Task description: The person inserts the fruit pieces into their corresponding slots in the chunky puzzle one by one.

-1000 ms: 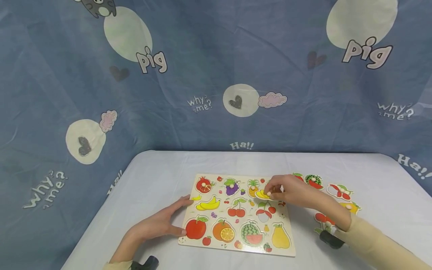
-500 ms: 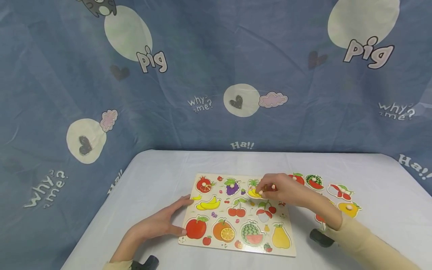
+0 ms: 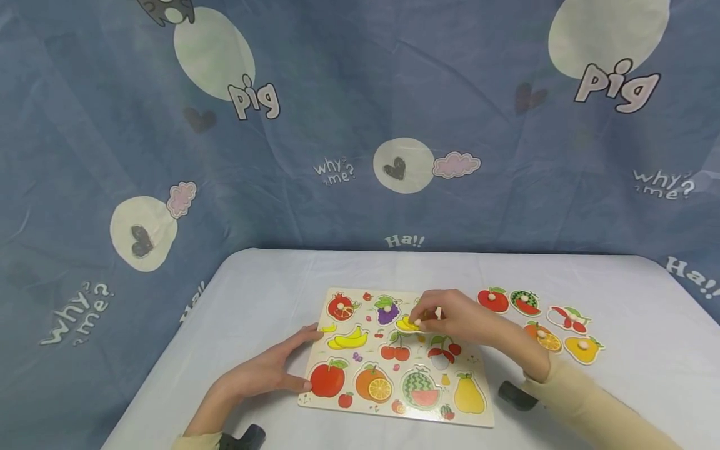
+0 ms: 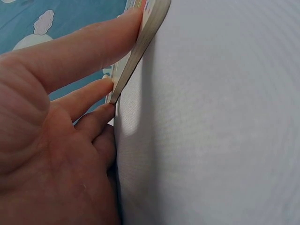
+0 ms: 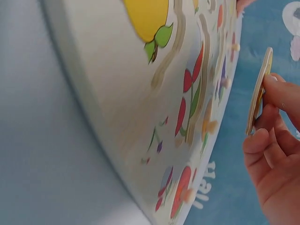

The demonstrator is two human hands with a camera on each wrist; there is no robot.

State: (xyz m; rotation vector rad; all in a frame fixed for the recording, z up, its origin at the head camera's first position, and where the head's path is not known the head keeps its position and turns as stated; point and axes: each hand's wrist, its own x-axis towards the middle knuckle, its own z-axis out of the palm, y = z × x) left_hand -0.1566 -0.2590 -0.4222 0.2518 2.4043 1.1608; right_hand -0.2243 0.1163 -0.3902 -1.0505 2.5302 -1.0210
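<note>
A wooden fruit puzzle board (image 3: 472, 420) lies on the white table. My right hand (image 3: 458, 315) pinches a banana puzzle piece (image 3: 405, 324) just above the board's upper part. In the right wrist view this banana piece (image 5: 259, 89) is seen nearly edge-on between thumb and fingers, apart from the board. Knobbed pomegranate (image 3: 340, 307) and grape (image 3: 387, 310) pieces sit in the top row. My right hand mostly hides the rest of that row. My left hand (image 3: 264, 375) rests at the board's left side, its thumb on the near corner and its fingertips touching the edge, beside the printed bananas (image 3: 349, 339).
Loose knobbed pieces lie on the table right of the board: a red apple (image 3: 493, 301), a watermelon (image 3: 525, 303), a cherry-like piece (image 3: 569, 319), an orange (image 3: 542, 337) and a yellow pear (image 3: 584, 349). A blue printed cloth (image 3: 315, 212) hangs behind the table.
My right hand has carried the banana piece leftward over the board's upper part, uncovering more of the loose pieces at right. The left hand has stayed on the board's edge.
</note>
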